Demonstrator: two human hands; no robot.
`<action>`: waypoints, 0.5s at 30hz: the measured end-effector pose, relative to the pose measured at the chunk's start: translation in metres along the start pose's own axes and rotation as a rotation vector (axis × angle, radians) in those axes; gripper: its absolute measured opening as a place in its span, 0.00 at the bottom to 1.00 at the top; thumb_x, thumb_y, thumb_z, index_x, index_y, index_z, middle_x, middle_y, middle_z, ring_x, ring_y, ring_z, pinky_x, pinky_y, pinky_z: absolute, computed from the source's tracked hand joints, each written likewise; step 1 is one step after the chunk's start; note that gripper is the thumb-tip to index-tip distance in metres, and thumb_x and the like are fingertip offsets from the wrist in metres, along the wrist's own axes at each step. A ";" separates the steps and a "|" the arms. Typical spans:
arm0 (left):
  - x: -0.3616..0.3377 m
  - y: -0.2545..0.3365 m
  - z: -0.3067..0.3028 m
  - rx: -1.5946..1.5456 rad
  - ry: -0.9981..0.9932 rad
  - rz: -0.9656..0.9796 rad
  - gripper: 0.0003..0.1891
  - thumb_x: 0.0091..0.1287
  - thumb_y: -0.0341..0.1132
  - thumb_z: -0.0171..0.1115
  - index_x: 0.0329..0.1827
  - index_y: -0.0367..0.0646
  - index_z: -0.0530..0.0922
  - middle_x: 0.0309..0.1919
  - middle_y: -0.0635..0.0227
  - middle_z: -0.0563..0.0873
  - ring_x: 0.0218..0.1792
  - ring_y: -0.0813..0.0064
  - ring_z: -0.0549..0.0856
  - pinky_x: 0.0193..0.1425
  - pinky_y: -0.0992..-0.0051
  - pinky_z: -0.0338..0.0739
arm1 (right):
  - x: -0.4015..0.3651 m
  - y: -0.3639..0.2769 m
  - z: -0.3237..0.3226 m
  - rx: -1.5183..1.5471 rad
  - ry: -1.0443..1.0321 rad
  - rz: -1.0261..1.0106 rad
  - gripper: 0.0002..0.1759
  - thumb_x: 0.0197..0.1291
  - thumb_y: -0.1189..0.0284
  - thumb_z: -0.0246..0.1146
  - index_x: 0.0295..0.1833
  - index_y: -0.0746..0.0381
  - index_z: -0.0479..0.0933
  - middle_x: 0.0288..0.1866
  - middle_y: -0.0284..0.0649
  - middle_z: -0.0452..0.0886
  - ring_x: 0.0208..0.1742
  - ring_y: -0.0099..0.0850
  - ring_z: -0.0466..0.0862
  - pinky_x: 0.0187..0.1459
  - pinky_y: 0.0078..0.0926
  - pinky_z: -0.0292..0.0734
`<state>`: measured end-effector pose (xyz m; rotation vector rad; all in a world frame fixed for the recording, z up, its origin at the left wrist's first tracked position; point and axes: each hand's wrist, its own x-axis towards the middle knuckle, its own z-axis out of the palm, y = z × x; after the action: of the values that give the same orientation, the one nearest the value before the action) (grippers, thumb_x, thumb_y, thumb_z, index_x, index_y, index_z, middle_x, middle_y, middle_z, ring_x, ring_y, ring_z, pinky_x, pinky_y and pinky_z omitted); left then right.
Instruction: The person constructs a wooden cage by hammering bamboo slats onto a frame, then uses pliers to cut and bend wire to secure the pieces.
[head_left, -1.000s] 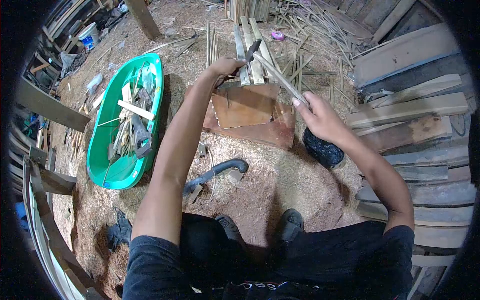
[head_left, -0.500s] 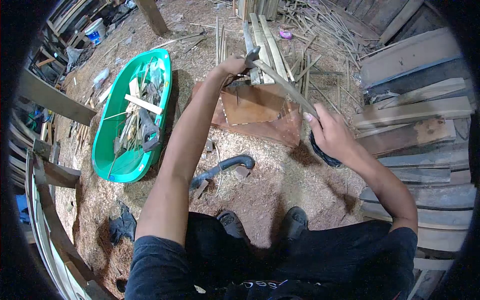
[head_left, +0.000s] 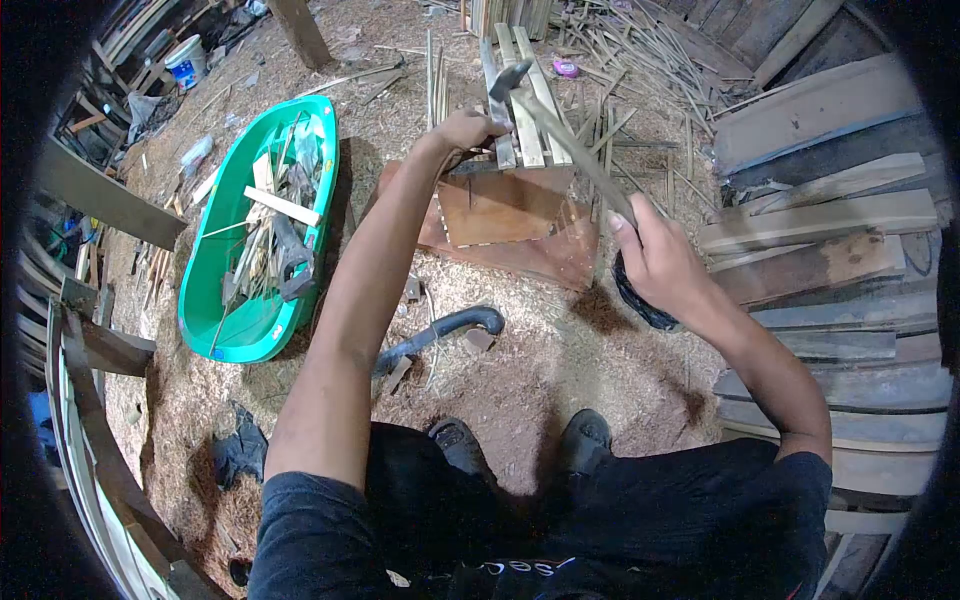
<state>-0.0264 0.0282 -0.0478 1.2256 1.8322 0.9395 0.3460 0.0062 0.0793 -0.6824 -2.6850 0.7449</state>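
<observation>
My right hand (head_left: 655,250) is closed around the lower end of a hammer's wooden handle (head_left: 580,165). The metal hammer head (head_left: 510,80) is raised just above and right of my left hand (head_left: 467,133). My left hand is at the left end of several pale wooden slats (head_left: 526,95), its fingers curled down at their near ends; what they pinch, if anything, is too small to make out. The slats reach away from the top edge of a reddish-brown wooden piece (head_left: 505,210) on the ground.
A green tub (head_left: 197,315) on the left holds wood scraps and a handsaw (head_left: 291,262). A dark curved pipe (head_left: 440,330) lies before my feet. Planks (head_left: 830,225) are laid along the right side. A pink object (head_left: 566,68) lies beyond the slats.
The hammer head has lifted away from my left hand and the slats. My left hand stays by the slat ends, its fingers now more visible. The view has shifted slightly.
</observation>
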 end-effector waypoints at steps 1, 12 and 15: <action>-0.005 0.006 0.000 0.038 -0.019 -0.007 0.17 0.71 0.45 0.59 0.46 0.38 0.85 0.36 0.69 0.85 0.38 0.78 0.81 0.41 0.75 0.76 | -0.001 0.002 0.003 0.017 0.058 -0.042 0.12 0.74 0.69 0.52 0.43 0.68 0.67 0.22 0.56 0.79 0.25 0.56 0.83 0.26 0.51 0.73; -0.001 0.004 -0.001 -0.049 -0.023 0.051 0.14 0.69 0.40 0.62 0.46 0.37 0.86 0.36 0.66 0.86 0.36 0.76 0.80 0.40 0.74 0.74 | -0.003 0.004 0.004 -0.070 -0.123 0.105 0.11 0.74 0.70 0.52 0.46 0.70 0.67 0.19 0.55 0.77 0.24 0.60 0.81 0.27 0.50 0.78; -0.021 0.022 0.006 -0.057 0.017 -0.062 0.13 0.68 0.38 0.61 0.45 0.37 0.86 0.36 0.68 0.87 0.36 0.75 0.80 0.40 0.76 0.72 | 0.000 -0.003 -0.001 -0.031 0.003 0.003 0.11 0.74 0.70 0.52 0.46 0.70 0.67 0.18 0.55 0.77 0.24 0.59 0.82 0.27 0.51 0.78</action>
<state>-0.0066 0.0158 -0.0283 1.1228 1.8335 0.9640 0.3456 0.0042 0.0813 -0.6953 -2.6985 0.7036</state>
